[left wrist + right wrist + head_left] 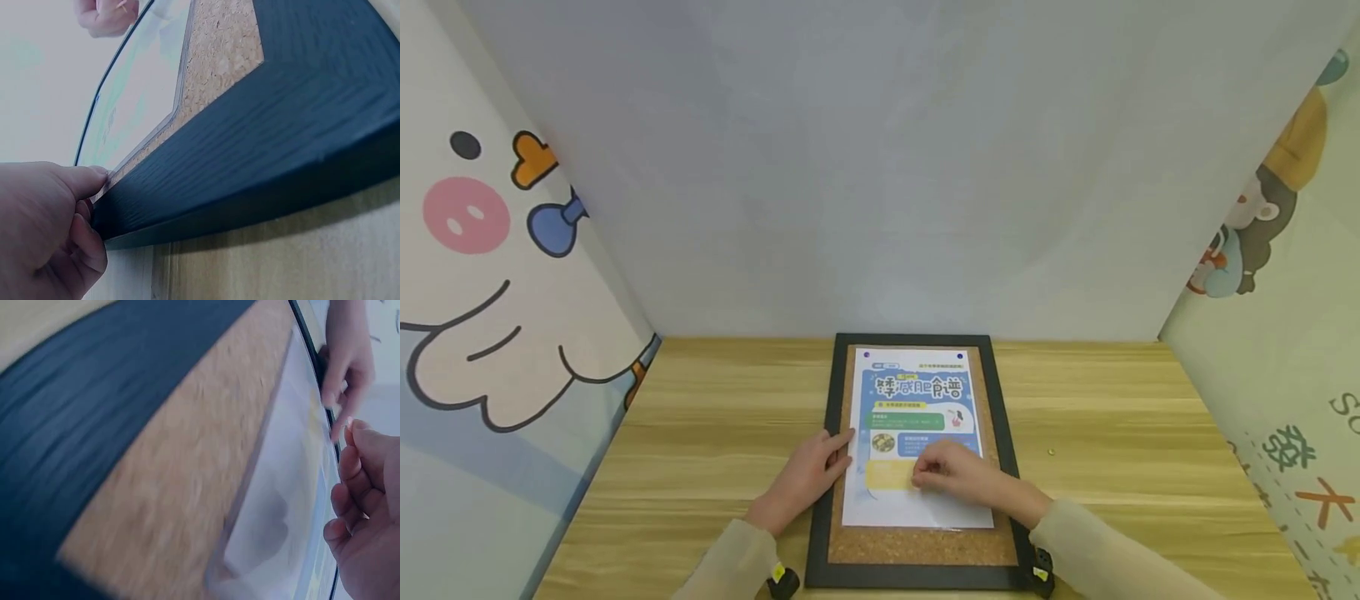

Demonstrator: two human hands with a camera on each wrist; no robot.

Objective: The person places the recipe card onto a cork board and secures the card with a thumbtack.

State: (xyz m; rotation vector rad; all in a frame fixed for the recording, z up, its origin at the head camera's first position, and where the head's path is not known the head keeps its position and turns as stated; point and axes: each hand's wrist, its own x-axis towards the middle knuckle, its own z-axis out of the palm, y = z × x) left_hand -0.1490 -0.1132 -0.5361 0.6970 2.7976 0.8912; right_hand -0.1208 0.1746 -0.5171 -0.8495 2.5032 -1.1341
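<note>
A printed poster [917,508] with Chinese text lies on a black-framed cork board [925,546], a pin showing in each top corner. My left hand [805,475] rests on the board's left side, its fingertips touching the poster's left edge. In the left wrist view, the thumb [87,180] lies at the clear edge of the sheet, with other fingers bent beside the frame. My right hand [958,473] is over the lower part of the poster, thumb and forefinger pinching a small pushpin [349,422]; its head is mostly hidden.
The board lies on a wood-grain table [1097,500]. A tiny round object [1051,452] sits on the table to the right of the frame. A plain pale wall [887,183] stands behind, with cartoon-printed panels [482,275] at the sides.
</note>
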